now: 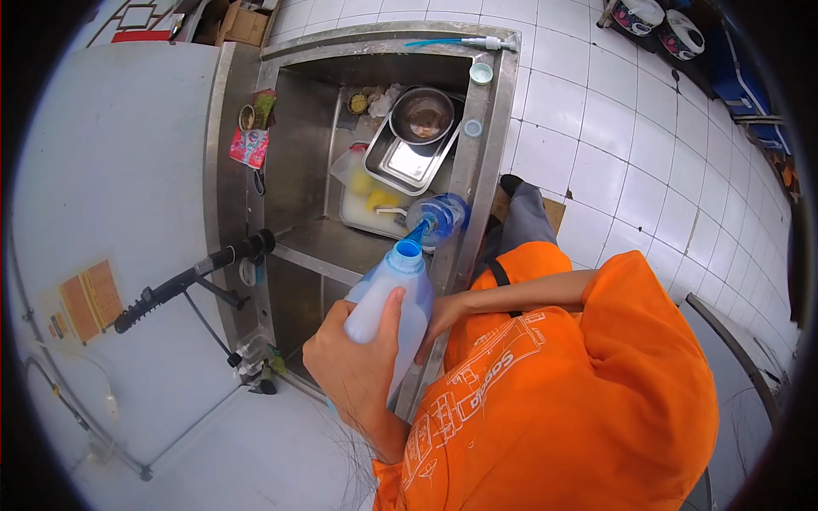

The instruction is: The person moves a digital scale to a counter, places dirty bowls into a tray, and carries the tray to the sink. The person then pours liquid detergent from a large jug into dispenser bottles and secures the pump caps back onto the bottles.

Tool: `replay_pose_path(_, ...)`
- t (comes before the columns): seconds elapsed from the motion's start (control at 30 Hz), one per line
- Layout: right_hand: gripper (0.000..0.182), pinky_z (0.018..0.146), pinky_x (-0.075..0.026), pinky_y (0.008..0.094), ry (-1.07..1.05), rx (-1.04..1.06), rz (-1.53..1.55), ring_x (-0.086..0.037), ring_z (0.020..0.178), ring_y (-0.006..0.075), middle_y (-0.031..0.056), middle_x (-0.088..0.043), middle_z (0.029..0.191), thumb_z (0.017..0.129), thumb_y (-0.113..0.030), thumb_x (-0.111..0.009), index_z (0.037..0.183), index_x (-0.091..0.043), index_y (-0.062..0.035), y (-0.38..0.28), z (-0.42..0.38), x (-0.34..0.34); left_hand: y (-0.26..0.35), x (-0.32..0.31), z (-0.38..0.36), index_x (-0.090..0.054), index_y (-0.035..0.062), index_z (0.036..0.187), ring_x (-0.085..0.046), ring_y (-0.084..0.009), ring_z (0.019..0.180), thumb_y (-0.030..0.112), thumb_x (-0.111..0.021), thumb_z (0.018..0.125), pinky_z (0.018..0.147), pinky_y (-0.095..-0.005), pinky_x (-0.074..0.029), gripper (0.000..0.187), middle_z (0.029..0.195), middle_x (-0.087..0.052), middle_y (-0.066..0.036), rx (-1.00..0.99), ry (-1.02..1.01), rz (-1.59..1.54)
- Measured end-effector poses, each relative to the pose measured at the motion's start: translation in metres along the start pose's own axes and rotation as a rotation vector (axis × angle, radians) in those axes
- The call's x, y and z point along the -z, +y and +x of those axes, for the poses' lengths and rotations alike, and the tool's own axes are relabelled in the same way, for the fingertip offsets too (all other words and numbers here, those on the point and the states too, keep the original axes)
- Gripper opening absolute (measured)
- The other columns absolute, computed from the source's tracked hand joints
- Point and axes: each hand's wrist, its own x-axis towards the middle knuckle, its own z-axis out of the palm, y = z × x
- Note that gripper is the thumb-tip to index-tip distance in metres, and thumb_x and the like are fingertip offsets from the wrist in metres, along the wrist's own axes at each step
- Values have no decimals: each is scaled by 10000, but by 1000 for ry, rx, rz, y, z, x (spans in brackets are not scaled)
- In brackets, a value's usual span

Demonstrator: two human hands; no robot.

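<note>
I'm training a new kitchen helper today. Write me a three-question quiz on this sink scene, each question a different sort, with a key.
1. True or false: both hands are on the bottle.
2. What lies in the metal tray in the sink? A) a round bowl B) a knife C) a sponge
3. Fill in: the bottle's blue neck points at a clear blue ____ on the sink's edge.

Key:
1. True: the left hand has its grip round the body, and the right hand is against its far side.
2. A, the bowl.
3. Cup.
</note>
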Motion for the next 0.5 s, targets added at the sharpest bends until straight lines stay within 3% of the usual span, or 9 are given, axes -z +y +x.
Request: replay_pose_path(0.5,760,1079,-405,387,-4,-48,29,-539,1237,303,163,-594,1313,689,-246,-891,1331,-536,-44,-9,-2,-3,1,1,0,-683,-27,760,-655,-263,575,433,-814,724,603,-361,-501,480,645,-657,-165,18,-2,-15)
